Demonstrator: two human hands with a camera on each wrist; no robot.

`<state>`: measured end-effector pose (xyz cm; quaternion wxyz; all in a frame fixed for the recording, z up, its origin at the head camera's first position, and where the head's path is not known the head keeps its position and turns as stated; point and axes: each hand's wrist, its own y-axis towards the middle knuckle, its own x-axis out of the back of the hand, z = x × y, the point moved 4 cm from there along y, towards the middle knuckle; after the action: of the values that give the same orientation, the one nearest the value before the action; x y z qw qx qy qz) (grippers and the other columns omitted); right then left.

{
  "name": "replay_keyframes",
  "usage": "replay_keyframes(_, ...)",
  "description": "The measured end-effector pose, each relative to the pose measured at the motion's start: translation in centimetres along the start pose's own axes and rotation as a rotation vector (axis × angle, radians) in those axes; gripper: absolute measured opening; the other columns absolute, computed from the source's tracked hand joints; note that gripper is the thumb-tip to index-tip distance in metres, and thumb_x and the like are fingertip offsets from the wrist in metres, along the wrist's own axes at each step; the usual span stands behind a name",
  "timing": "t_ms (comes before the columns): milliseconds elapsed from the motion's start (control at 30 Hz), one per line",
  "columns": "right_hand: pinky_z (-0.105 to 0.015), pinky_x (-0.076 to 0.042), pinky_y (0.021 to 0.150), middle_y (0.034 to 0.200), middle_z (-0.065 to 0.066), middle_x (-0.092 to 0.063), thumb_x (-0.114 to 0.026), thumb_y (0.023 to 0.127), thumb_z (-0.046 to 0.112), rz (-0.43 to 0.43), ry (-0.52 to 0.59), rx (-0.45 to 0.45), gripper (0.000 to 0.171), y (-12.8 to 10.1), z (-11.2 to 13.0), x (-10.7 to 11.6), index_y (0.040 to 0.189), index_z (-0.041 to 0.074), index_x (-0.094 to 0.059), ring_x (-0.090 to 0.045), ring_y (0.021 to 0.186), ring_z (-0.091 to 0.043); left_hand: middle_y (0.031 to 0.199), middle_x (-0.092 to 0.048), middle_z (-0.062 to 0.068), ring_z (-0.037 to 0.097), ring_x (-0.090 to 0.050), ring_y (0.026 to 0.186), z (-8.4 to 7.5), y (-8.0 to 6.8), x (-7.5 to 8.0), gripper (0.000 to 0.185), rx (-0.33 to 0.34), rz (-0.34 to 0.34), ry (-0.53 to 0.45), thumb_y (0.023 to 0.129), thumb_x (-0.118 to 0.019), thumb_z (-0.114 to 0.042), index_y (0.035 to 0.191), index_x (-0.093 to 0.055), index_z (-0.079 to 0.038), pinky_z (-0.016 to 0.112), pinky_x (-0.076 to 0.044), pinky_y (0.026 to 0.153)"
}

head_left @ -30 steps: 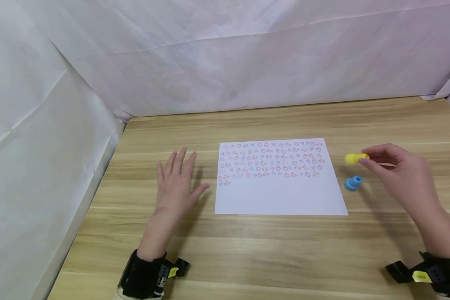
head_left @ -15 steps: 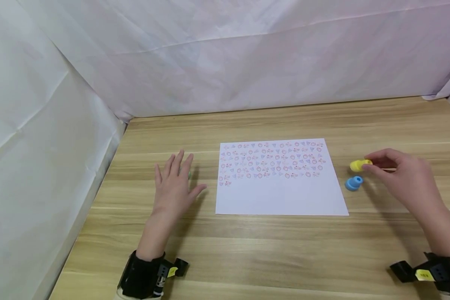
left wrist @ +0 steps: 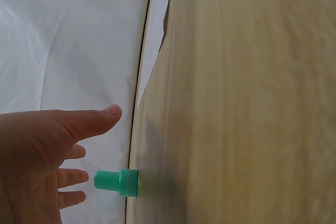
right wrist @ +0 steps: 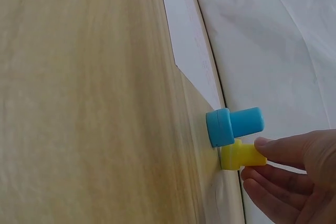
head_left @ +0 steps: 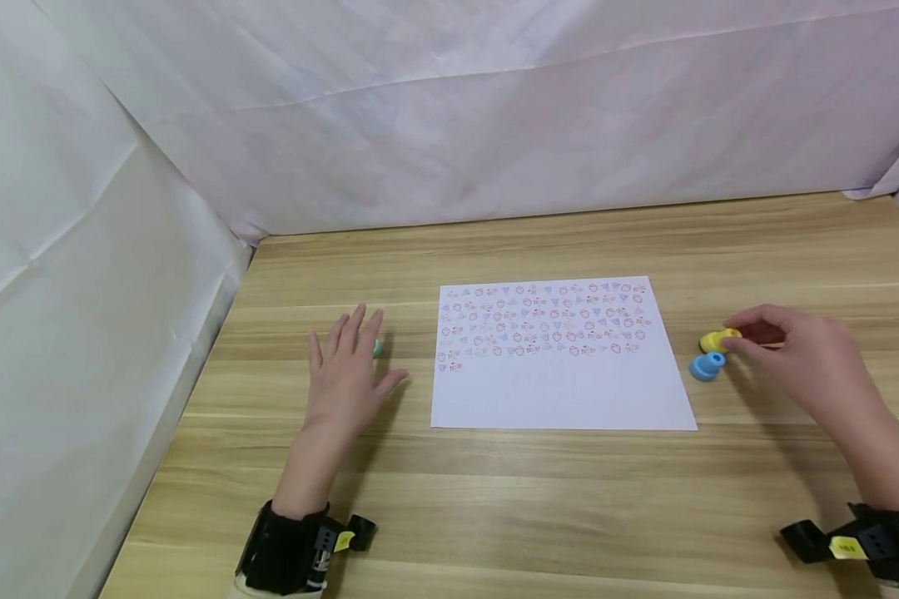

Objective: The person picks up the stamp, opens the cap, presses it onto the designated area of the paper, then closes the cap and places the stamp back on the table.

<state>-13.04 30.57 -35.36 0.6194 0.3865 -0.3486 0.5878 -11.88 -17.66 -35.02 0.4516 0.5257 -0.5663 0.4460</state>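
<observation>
With thumb and fingers my right hand [head_left: 805, 358] pinches the handle of a yellow toy stamp [head_left: 717, 340]. In the right wrist view the yellow stamp [right wrist: 241, 156] is upright, its base at the table, beside a standing blue stamp [right wrist: 231, 124]. To their left lies a white sheet of paper [head_left: 554, 391], its upper part covered in rows of small red and blue prints. My left hand [head_left: 342, 383] is spread above the table and holds nothing. A green stamp [left wrist: 116, 182] stands upright near its fingertips, mostly hidden behind the hand in the head view.
The wood-grain table [head_left: 524, 507] reaches back to a white cloth [head_left: 494, 150] hung behind it. Another white cloth [head_left: 97, 349] runs along the left edge. Each wrist wears a black camera strap [head_left: 285, 545].
My right hand has carried the yellow stamp slightly right and down, and turned it upright behind the blue one. My left hand has shifted a little left and lower, exposing part of the green stamp.
</observation>
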Motion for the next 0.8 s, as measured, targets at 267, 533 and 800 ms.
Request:
replay_keyframes(267, -0.040, -0.049, 0.067, 0.103, -0.028, -0.071, -0.073, 0.092, 0.023, 0.008, -0.010, 0.007, 0.030, 0.03, -0.11, -0.22, 0.111, 0.002, -0.068, -0.066, 0.094, -0.047, 0.168, -0.015, 0.012, 0.038, -0.015, 0.154, 0.25, 0.22, -0.25, 0.086, 0.005, 0.000, -0.005, 0.092, -0.068, -0.047, 0.158, -0.023, -0.014, 0.066, -0.001, 0.124)
replay_keyframes(533, -0.048, -0.052, 0.069, 0.102, -0.025, -0.072, -0.075, 0.090, 0.019, 0.012, -0.010, 0.031, 0.025, -0.01, 0.00, -0.26, 0.110, 0.005, -0.071, -0.067, 0.095, -0.048, 0.167, -0.017, 0.014, 0.040, -0.016, 0.153, 0.37, 0.33, -0.28, 0.086, 0.005, -0.010, -0.012, 0.091, -0.070, -0.045, 0.158, -0.025, -0.013, 0.067, -0.003, 0.124)
replay_keyframes(800, -0.049, -0.052, 0.069, 0.103, -0.026, -0.073, -0.075, 0.090, 0.019, 0.019, -0.009, 0.039, 0.025, -0.09, 0.04, -0.29, 0.110, 0.006, -0.072, -0.068, 0.095, -0.048, 0.167, -0.017, 0.014, 0.041, -0.019, 0.152, 0.61, 0.44, -0.45, 0.086, 0.015, 0.006, -0.021, 0.092, -0.070, -0.043, 0.158, -0.025, -0.013, 0.067, -0.003, 0.124)
